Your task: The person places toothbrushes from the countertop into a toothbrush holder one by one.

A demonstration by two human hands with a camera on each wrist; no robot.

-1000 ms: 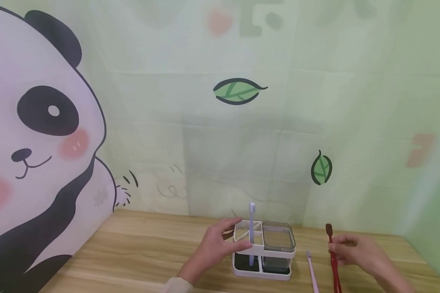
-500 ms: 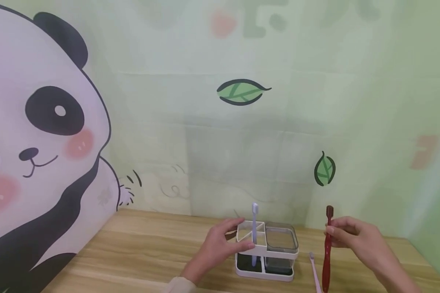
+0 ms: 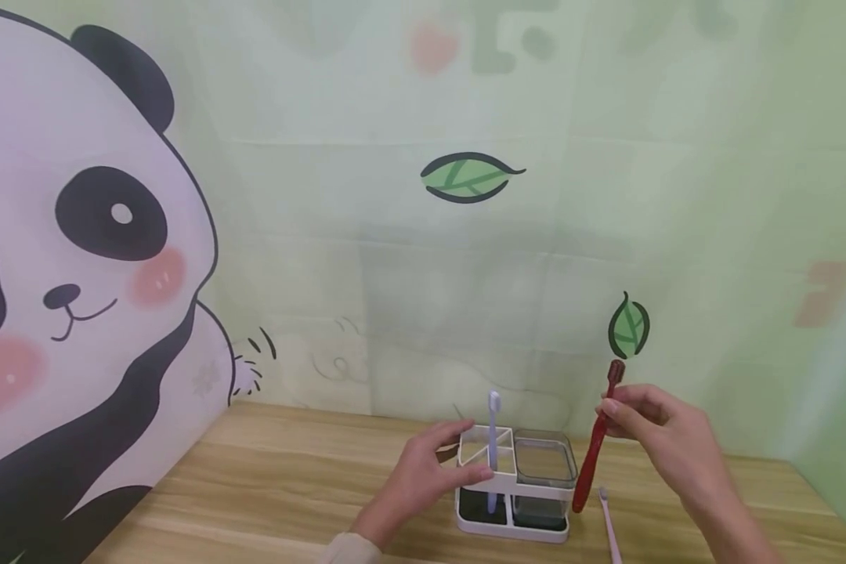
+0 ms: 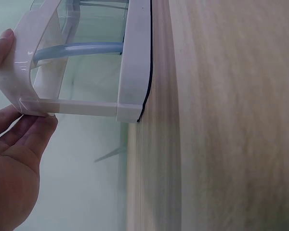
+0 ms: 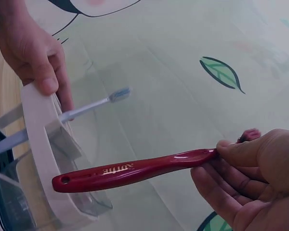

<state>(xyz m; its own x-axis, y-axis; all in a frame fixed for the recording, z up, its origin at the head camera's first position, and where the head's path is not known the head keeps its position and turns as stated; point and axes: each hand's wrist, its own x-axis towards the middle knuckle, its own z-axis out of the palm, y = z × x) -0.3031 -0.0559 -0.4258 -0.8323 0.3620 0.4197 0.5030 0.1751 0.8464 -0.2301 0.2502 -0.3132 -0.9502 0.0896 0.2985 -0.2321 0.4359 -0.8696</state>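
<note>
Raised since the earlier frame, and tilted with foot swung toward the toothbrush holder (image 3: 546,489): red toothbrush (image 3: 592,454), bristle end uppermost, pinched just below the bristles between thumb and fingers of the right hand (image 3: 666,431). Clear of the table (image 3: 289,486), at the holder's right end; contact between handle foot and holder not certain, owing to overlap in the head and right wrist views. Gripped at the upper frame, between thumb and fingers of the left hand (image 3: 426,470): holder, with blue toothbrush (image 3: 493,439) near upright in the left section and clear cup (image 3: 544,478) in the right. Lying to the right of the holder: pink toothbrush (image 3: 609,529).

Probable faults: swivelling or slipping of the red handle, from a pinch so near one end; knocking of the foot against frame or cup, from tilt during any further leftward travel; jostling of the blue toothbrush, from too low a pass; sliding of the holder, from a slackened left grip.
</note>
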